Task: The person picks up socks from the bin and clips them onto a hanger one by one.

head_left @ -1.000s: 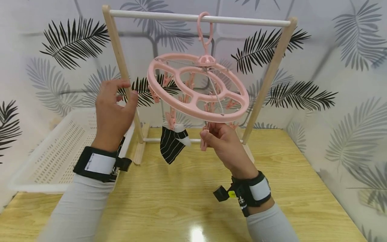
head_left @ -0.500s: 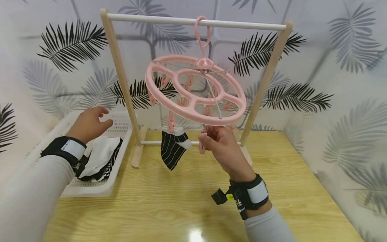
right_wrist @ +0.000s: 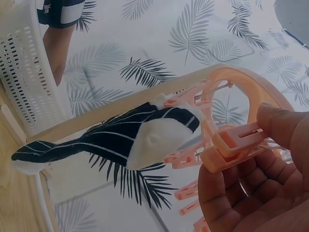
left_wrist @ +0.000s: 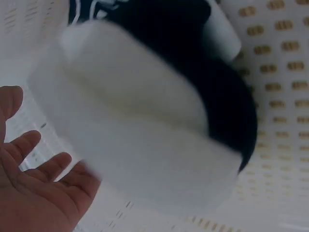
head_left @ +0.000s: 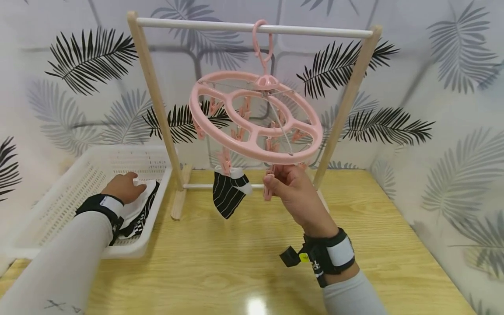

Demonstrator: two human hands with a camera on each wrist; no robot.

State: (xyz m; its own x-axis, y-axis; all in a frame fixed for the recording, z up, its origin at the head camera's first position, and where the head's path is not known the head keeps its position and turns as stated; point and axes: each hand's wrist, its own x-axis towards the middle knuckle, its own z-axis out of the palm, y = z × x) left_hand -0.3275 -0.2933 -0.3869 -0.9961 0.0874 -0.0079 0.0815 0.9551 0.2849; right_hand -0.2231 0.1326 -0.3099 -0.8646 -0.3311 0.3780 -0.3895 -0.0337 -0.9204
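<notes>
My right hand (head_left: 295, 189) pinches a pink clothespin (right_wrist: 237, 138) between thumb and fingers, under the near rim of a round pink drying hanger (head_left: 260, 152). Left of it a black sock with white stripes (head_left: 227, 197) hangs from another clothespin (head_left: 225, 161). My left hand (head_left: 123, 188) is down in the white basket, right by a white sock (left_wrist: 145, 125). Its fingers are spread beside that sock in the left wrist view, with nothing held. Dark socks (head_left: 138, 225) lie under and beside the white one.
The hanger's hook (head_left: 263, 41) goes over the white bar (head_left: 315, 30) of a wooden-legged stand. A perforated white basket (head_left: 131, 251) occupies the table's left side. Several unused pink clothespins (head_left: 245, 109) dangle from the hanger. A leaf-patterned wall (head_left: 453, 175) stands behind.
My left hand has moved from beside the stand's left post, out left and down into the basket at the white sock. The right hand keeps its pinch on the clothespin.
</notes>
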